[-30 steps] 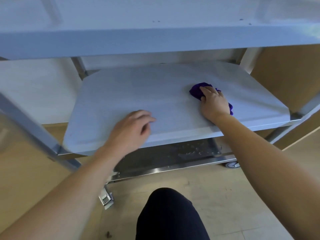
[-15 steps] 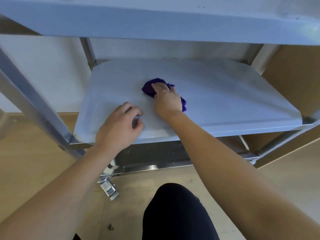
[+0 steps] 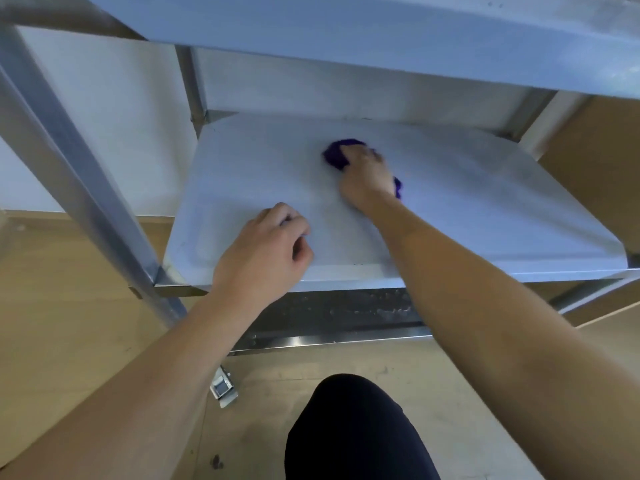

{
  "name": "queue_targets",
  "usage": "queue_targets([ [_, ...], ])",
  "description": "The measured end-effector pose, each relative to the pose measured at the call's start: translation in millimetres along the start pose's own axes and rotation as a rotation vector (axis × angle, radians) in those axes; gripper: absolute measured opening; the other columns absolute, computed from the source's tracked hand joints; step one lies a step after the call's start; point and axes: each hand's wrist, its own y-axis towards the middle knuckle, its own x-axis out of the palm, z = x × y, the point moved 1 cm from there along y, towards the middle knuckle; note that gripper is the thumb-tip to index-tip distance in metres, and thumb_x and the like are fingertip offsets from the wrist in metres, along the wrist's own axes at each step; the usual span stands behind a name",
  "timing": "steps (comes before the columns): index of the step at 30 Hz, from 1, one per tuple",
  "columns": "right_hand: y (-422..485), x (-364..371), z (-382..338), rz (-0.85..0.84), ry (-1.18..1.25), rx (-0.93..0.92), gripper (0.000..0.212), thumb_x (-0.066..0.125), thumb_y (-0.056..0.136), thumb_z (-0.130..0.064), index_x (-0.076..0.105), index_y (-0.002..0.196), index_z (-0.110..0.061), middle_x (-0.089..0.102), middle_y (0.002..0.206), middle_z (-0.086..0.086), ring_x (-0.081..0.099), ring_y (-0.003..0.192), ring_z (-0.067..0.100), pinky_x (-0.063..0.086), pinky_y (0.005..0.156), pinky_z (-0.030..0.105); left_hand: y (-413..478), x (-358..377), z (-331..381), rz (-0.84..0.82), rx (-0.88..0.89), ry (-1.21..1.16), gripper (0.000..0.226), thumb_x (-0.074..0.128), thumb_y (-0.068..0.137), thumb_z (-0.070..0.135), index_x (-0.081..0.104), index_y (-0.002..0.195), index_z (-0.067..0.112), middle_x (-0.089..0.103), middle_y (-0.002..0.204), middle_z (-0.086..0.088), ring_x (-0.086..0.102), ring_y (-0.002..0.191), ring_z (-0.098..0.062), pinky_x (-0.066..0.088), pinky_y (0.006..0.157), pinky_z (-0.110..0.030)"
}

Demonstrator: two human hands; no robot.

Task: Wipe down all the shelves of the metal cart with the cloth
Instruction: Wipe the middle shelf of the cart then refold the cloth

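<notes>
Pale wooden flooring (image 3: 69, 323) is seen nearest, with a dark-clad knee (image 3: 353, 427) raised over it and a caster (image 3: 223, 389) of the metal cart (image 3: 69, 150) just beyond. Next comes the bottom shelf (image 3: 329, 313), dark and flecked with specks, which is judged not yet wiped. Above its front edge the left hand (image 3: 263, 251) is set on the near left part of the middle shelf (image 3: 485, 209). Its fingers are curled under into a loose fist, nothing is seen to be held, and the arm is judged to be used as a brace. Farther in, the right arm is stretched almost straight across the shelf. The right hand (image 3: 367, 181) is pressed down on the cloth (image 3: 337, 154), a purple wad bunched under palm and fingers near the shelf's middle, toward its back. The fingers are smeared by motion, so their exact lie cannot be told, though the cloth is held beneath them. Wiping the middle shelf is thus judged to be the step in hand. Passes toward the back edge and the right corners are called for next, with even pressure; afterwards the bottom shelf must be reached. Overhead, the view is closed off by the top shelf (image 3: 346, 36).
</notes>
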Motion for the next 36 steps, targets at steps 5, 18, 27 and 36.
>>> queue_targets([
  [5,-43.9,13.7,-32.4,-0.027,0.06,-0.337,0.047,0.04,0.096,-0.012,0.045,0.141,-0.024,0.043,0.148,-0.004,0.041,0.129,0.028,0.033,0.108,0.037,-4.3,-5.7,0.2,0.035,-0.028,-0.029,0.013,0.056,0.087,0.023,0.066,0.095,0.022,0.055,0.106,0.011,0.057,0.094,-0.017,0.053,0.064,-0.039],
  [18,34.1,0.5,4.6,-0.031,-0.065,0.041,0.056,0.035,0.092,-0.01,0.035,0.145,-0.028,0.032,0.153,0.002,0.028,0.139,0.031,0.034,0.11,0.043,-1.6,-0.7,0.1,0.022,0.015,0.01,0.017,0.053,0.089,0.023,0.067,0.097,0.02,0.056,0.108,0.01,0.057,0.096,-0.019,0.055,0.068,-0.038],
  [27,-54.1,-5.3,7.8,-0.013,0.071,-0.4,0.044,0.043,0.097,-0.012,0.048,0.14,-0.023,0.046,0.146,-0.002,0.044,0.127,0.029,0.033,0.107,0.035,-2.9,-3.0,0.4,0.049,-0.015,-0.006,0.013,0.054,0.087,0.023,0.066,0.091,0.019,0.057,0.106,0.011,0.058,0.092,-0.02,0.053,0.061,-0.039],
  [36,46.4,4.0,2.1,-0.065,-0.083,0.019,0.057,0.036,0.09,-0.01,0.035,0.144,-0.026,0.029,0.154,0.004,0.024,0.141,0.032,0.03,0.112,0.047,-0.7,-0.8,2.2,0.033,0.001,0.032,0.016,0.052,0.088,0.021,0.067,0.093,0.018,0.057,0.106,0.009,0.057,0.093,-0.022,0.054,0.065,-0.04],
])
